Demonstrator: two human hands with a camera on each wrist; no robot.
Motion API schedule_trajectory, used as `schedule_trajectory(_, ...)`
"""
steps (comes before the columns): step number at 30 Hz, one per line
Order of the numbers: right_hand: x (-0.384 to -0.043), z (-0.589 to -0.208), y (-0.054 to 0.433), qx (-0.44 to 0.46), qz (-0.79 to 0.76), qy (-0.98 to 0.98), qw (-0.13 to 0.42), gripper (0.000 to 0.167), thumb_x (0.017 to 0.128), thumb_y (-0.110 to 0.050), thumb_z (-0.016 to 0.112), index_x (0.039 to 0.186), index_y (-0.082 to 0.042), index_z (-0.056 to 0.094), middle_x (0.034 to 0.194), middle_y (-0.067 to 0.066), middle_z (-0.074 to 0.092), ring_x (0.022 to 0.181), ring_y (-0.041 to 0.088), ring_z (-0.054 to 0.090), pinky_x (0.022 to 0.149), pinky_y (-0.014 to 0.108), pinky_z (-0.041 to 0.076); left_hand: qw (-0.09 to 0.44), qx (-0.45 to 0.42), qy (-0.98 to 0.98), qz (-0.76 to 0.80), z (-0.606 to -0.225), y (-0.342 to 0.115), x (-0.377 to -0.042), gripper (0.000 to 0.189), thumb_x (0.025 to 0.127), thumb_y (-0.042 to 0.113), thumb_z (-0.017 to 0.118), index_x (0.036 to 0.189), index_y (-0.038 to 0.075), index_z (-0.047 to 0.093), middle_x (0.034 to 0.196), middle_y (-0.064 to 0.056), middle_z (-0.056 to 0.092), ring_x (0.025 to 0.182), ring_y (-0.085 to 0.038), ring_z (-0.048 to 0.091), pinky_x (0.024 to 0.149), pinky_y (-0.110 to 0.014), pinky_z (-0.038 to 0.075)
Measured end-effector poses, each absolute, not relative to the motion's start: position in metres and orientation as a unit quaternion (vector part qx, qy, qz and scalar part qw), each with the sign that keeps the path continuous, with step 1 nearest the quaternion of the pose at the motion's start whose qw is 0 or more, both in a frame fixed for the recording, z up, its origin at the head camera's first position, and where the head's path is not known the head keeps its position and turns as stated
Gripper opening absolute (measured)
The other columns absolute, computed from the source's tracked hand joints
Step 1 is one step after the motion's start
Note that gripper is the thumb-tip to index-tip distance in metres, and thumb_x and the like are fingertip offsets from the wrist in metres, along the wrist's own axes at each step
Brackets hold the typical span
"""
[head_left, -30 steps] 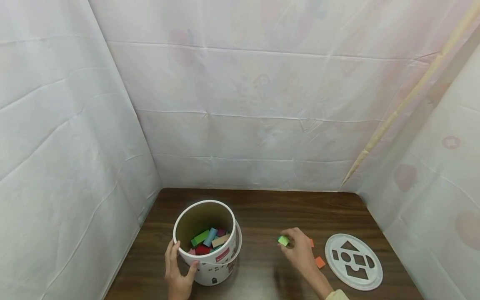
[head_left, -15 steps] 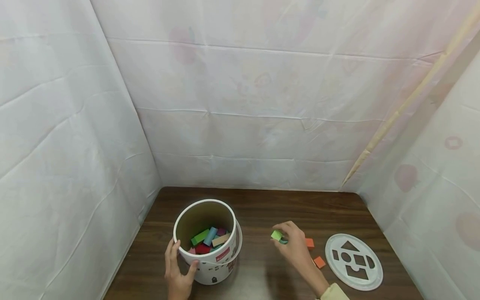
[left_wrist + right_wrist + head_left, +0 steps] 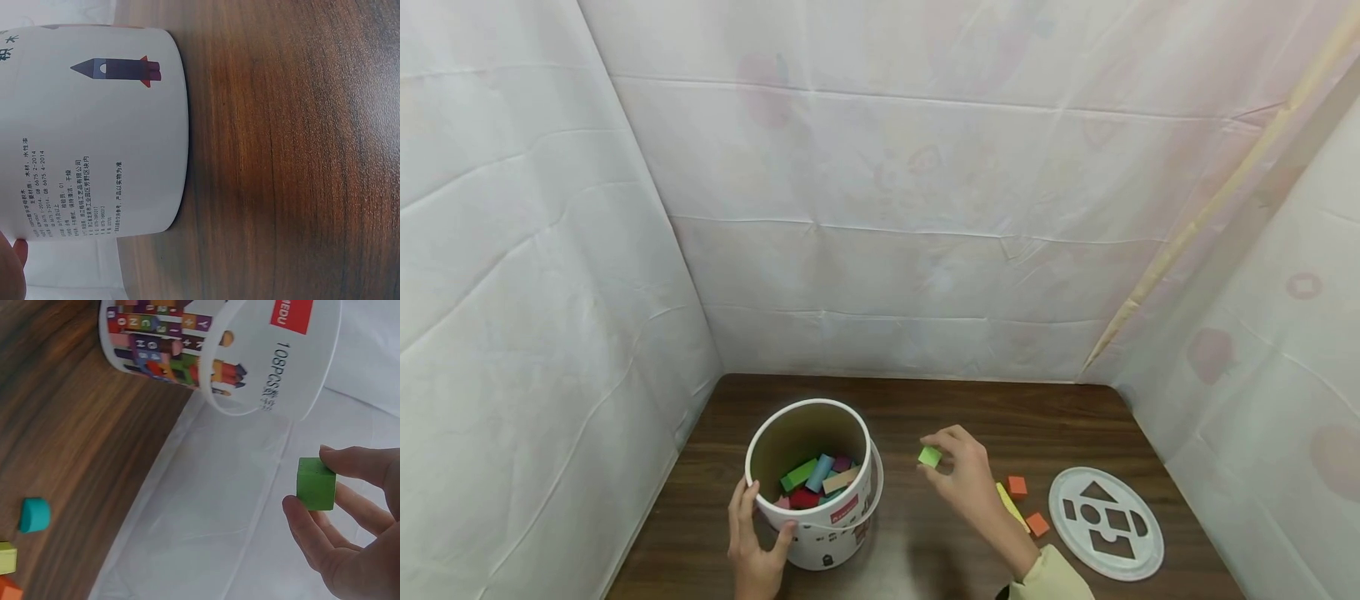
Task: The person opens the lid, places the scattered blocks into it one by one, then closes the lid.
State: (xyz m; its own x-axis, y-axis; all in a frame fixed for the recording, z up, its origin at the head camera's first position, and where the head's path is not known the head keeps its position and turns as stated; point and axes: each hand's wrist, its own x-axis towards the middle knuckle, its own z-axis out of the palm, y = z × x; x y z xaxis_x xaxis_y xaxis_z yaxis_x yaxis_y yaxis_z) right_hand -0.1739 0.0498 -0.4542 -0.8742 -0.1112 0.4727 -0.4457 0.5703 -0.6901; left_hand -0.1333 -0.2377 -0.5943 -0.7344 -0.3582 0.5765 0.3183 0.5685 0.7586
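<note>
A white bucket (image 3: 811, 546), printed with small pictures, stands on the table at the left. My left hand (image 3: 756, 552) grips its near left rim, fingertips over the edge and thumb against the outer wall. Inside it lie several colored wooden blocks (image 3: 820, 473). To the bucket's right, my right hand (image 3: 961, 477) pinches a small green cube (image 3: 315, 484) between thumb and fingertips, raised above the table. Only part of the left hand shows in the left wrist view, at the corner beside the bucket's printed wall (image 3: 100, 125).
Right of the right forearm lie a yellow block (image 3: 1012, 507) and two orange blocks (image 3: 1017, 487). A teal block (image 3: 34, 515) also rests on the table, hidden in the head view. Farther right is a white lid (image 3: 1075, 533) with shaped holes. White sheeting (image 3: 880, 275) surrounds the table.
My right hand has moved left and away from me with the green cube, uncovering the orange blocks and the yellow block. The left hand stays on the bucket.
</note>
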Motion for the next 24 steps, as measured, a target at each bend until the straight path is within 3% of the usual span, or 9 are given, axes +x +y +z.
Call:
schedule_trajectory(15, -0.177, -0.439, 0.024, 0.198, 0.436, -0.862, 0.168, 0.03, 0.068, 0.005, 0.08, 0.095, -0.004, 0.071, 0.092, 0.004, 0.058, 0.079, 0.014, 0.06, 0.067, 0.016, 0.053, 0.377, 0.002, -0.797, -0.471, -0.598, -0.239, -0.135, 0.085, 0.067, 0.007, 0.082, 0.142, 0.008, 0.041, 0.146, -0.014, 0.034, 0.127, -0.018, 0.037, 0.093, -0.007, 0.03)
schedule_trajectory(24, -0.179, -0.436, 0.007, 0.213, 0.431, -0.865, 0.14, 0.027, 0.073, 0.001, 0.078, 0.099, -0.003, 0.071, 0.096, 0.006, 0.057, 0.082, 0.017, 0.061, 0.068, 0.018, 0.054, 0.372, 0.009, -0.803, -0.465, -0.598, -0.238, -0.134, 0.086, 0.067, 0.008, 0.083, 0.142, 0.009, 0.041, 0.146, -0.014, 0.034, 0.126, -0.025, 0.039, 0.093, -0.006, 0.029)
